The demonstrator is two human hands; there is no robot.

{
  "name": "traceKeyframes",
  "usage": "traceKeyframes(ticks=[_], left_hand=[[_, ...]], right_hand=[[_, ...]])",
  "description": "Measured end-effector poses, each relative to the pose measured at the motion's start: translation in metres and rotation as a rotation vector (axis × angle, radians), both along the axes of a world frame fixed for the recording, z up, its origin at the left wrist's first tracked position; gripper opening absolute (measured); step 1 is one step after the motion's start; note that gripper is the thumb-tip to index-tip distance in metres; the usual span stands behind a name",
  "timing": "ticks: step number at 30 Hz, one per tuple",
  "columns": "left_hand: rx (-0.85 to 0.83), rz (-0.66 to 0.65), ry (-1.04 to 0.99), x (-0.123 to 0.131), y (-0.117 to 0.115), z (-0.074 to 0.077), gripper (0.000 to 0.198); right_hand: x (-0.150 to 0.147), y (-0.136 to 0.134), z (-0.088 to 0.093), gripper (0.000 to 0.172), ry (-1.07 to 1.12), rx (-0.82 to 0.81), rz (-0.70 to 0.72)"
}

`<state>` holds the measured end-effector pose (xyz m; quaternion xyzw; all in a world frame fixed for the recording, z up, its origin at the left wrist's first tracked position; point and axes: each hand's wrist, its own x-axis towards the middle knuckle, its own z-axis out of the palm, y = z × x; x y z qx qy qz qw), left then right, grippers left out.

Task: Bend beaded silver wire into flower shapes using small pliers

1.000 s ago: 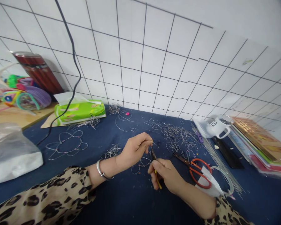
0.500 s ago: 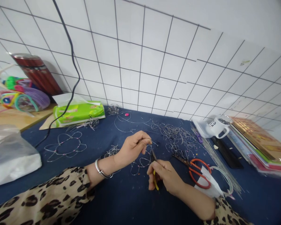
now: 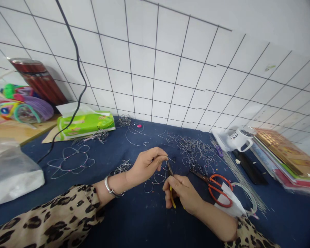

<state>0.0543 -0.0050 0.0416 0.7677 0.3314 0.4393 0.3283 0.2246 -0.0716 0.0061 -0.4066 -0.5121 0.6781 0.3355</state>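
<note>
My left hand (image 3: 147, 164) is closed in a pinch on a thin wire that belongs to a small looped wire piece (image 3: 155, 179) lying on the dark blue cloth (image 3: 134, 220). My right hand (image 3: 182, 193) is wrapped round small pliers with yellow handles (image 3: 171, 193); their dark jaws point up towards the pinched wire, just below my left fingertips. Both sleeves are leopard print, and a silver bangle sits on my left wrist.
Red-handled scissors (image 3: 217, 189) lie right of my right hand. A heap of wire scraps (image 3: 196, 150), a finished wire flower (image 3: 69, 162), a green tissue pack (image 3: 85, 124), a white mug (image 3: 241, 138), a red flask (image 3: 40, 81) and a plastic bag (image 3: 11, 172) surround the work spot.
My right hand has shifted the pliers slightly, lowering its grip on the yellow handles. My left hand keeps its pinch and has moved down a little.
</note>
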Motion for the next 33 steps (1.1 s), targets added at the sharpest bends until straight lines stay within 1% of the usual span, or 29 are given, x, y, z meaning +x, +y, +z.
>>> traceKeyframes(ticks=[12, 19, 25, 33], left_hand=[[0.062, -0.017, 0.024, -0.0008, -0.0005, -0.0019, 0.013], [0.01, -0.025, 0.079, -0.0003, 0.0009, -0.0021, 0.014], [-0.014, 0.01, 0.071, 0.0001, 0.0004, -0.004, 0.011], [-0.088, 0.026, 0.07, 0.002, -0.0039, 0.0057, 0.011]], right_hand=[[-0.0006, -0.0006, 0.0001, 0.038, -0.002, 0.009, -0.017], [0.0001, 0.0004, 0.0006, 0.037, 0.041, -0.019, -0.033], [0.0022, 0.0014, 0.0008, 0.037, -0.019, -0.001, -0.017], [0.0017, 0.0008, 0.001, 0.038, -0.117, 0.039, -0.029]])
